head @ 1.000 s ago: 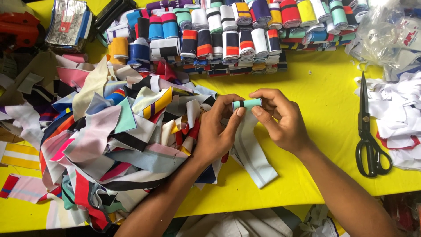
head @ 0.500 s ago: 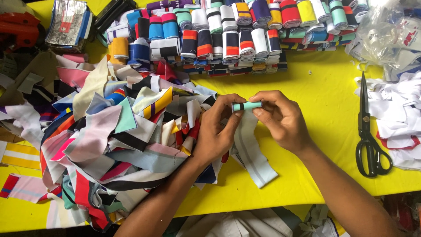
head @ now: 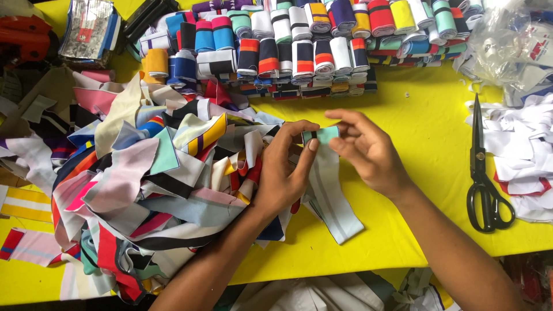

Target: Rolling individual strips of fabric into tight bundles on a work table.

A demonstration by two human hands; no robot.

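Over the yellow table (head: 438, 144), the left hand (head: 285, 173) and right hand (head: 368, 152) both pinch the rolled end of a mint-and-grey striped knit strip (head: 331, 190). Its loose tail lies on the table beside a heap of mixed coloured fabric strips (head: 150, 178).

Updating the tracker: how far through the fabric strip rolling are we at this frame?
Done: several rows of rolled strips stacked at the far edge of the yellow table. In hand: the left hand and right hand pinch the rolled end of a grey strip, most of it still flat. Left: a big loose strip pile at left, unrolled.
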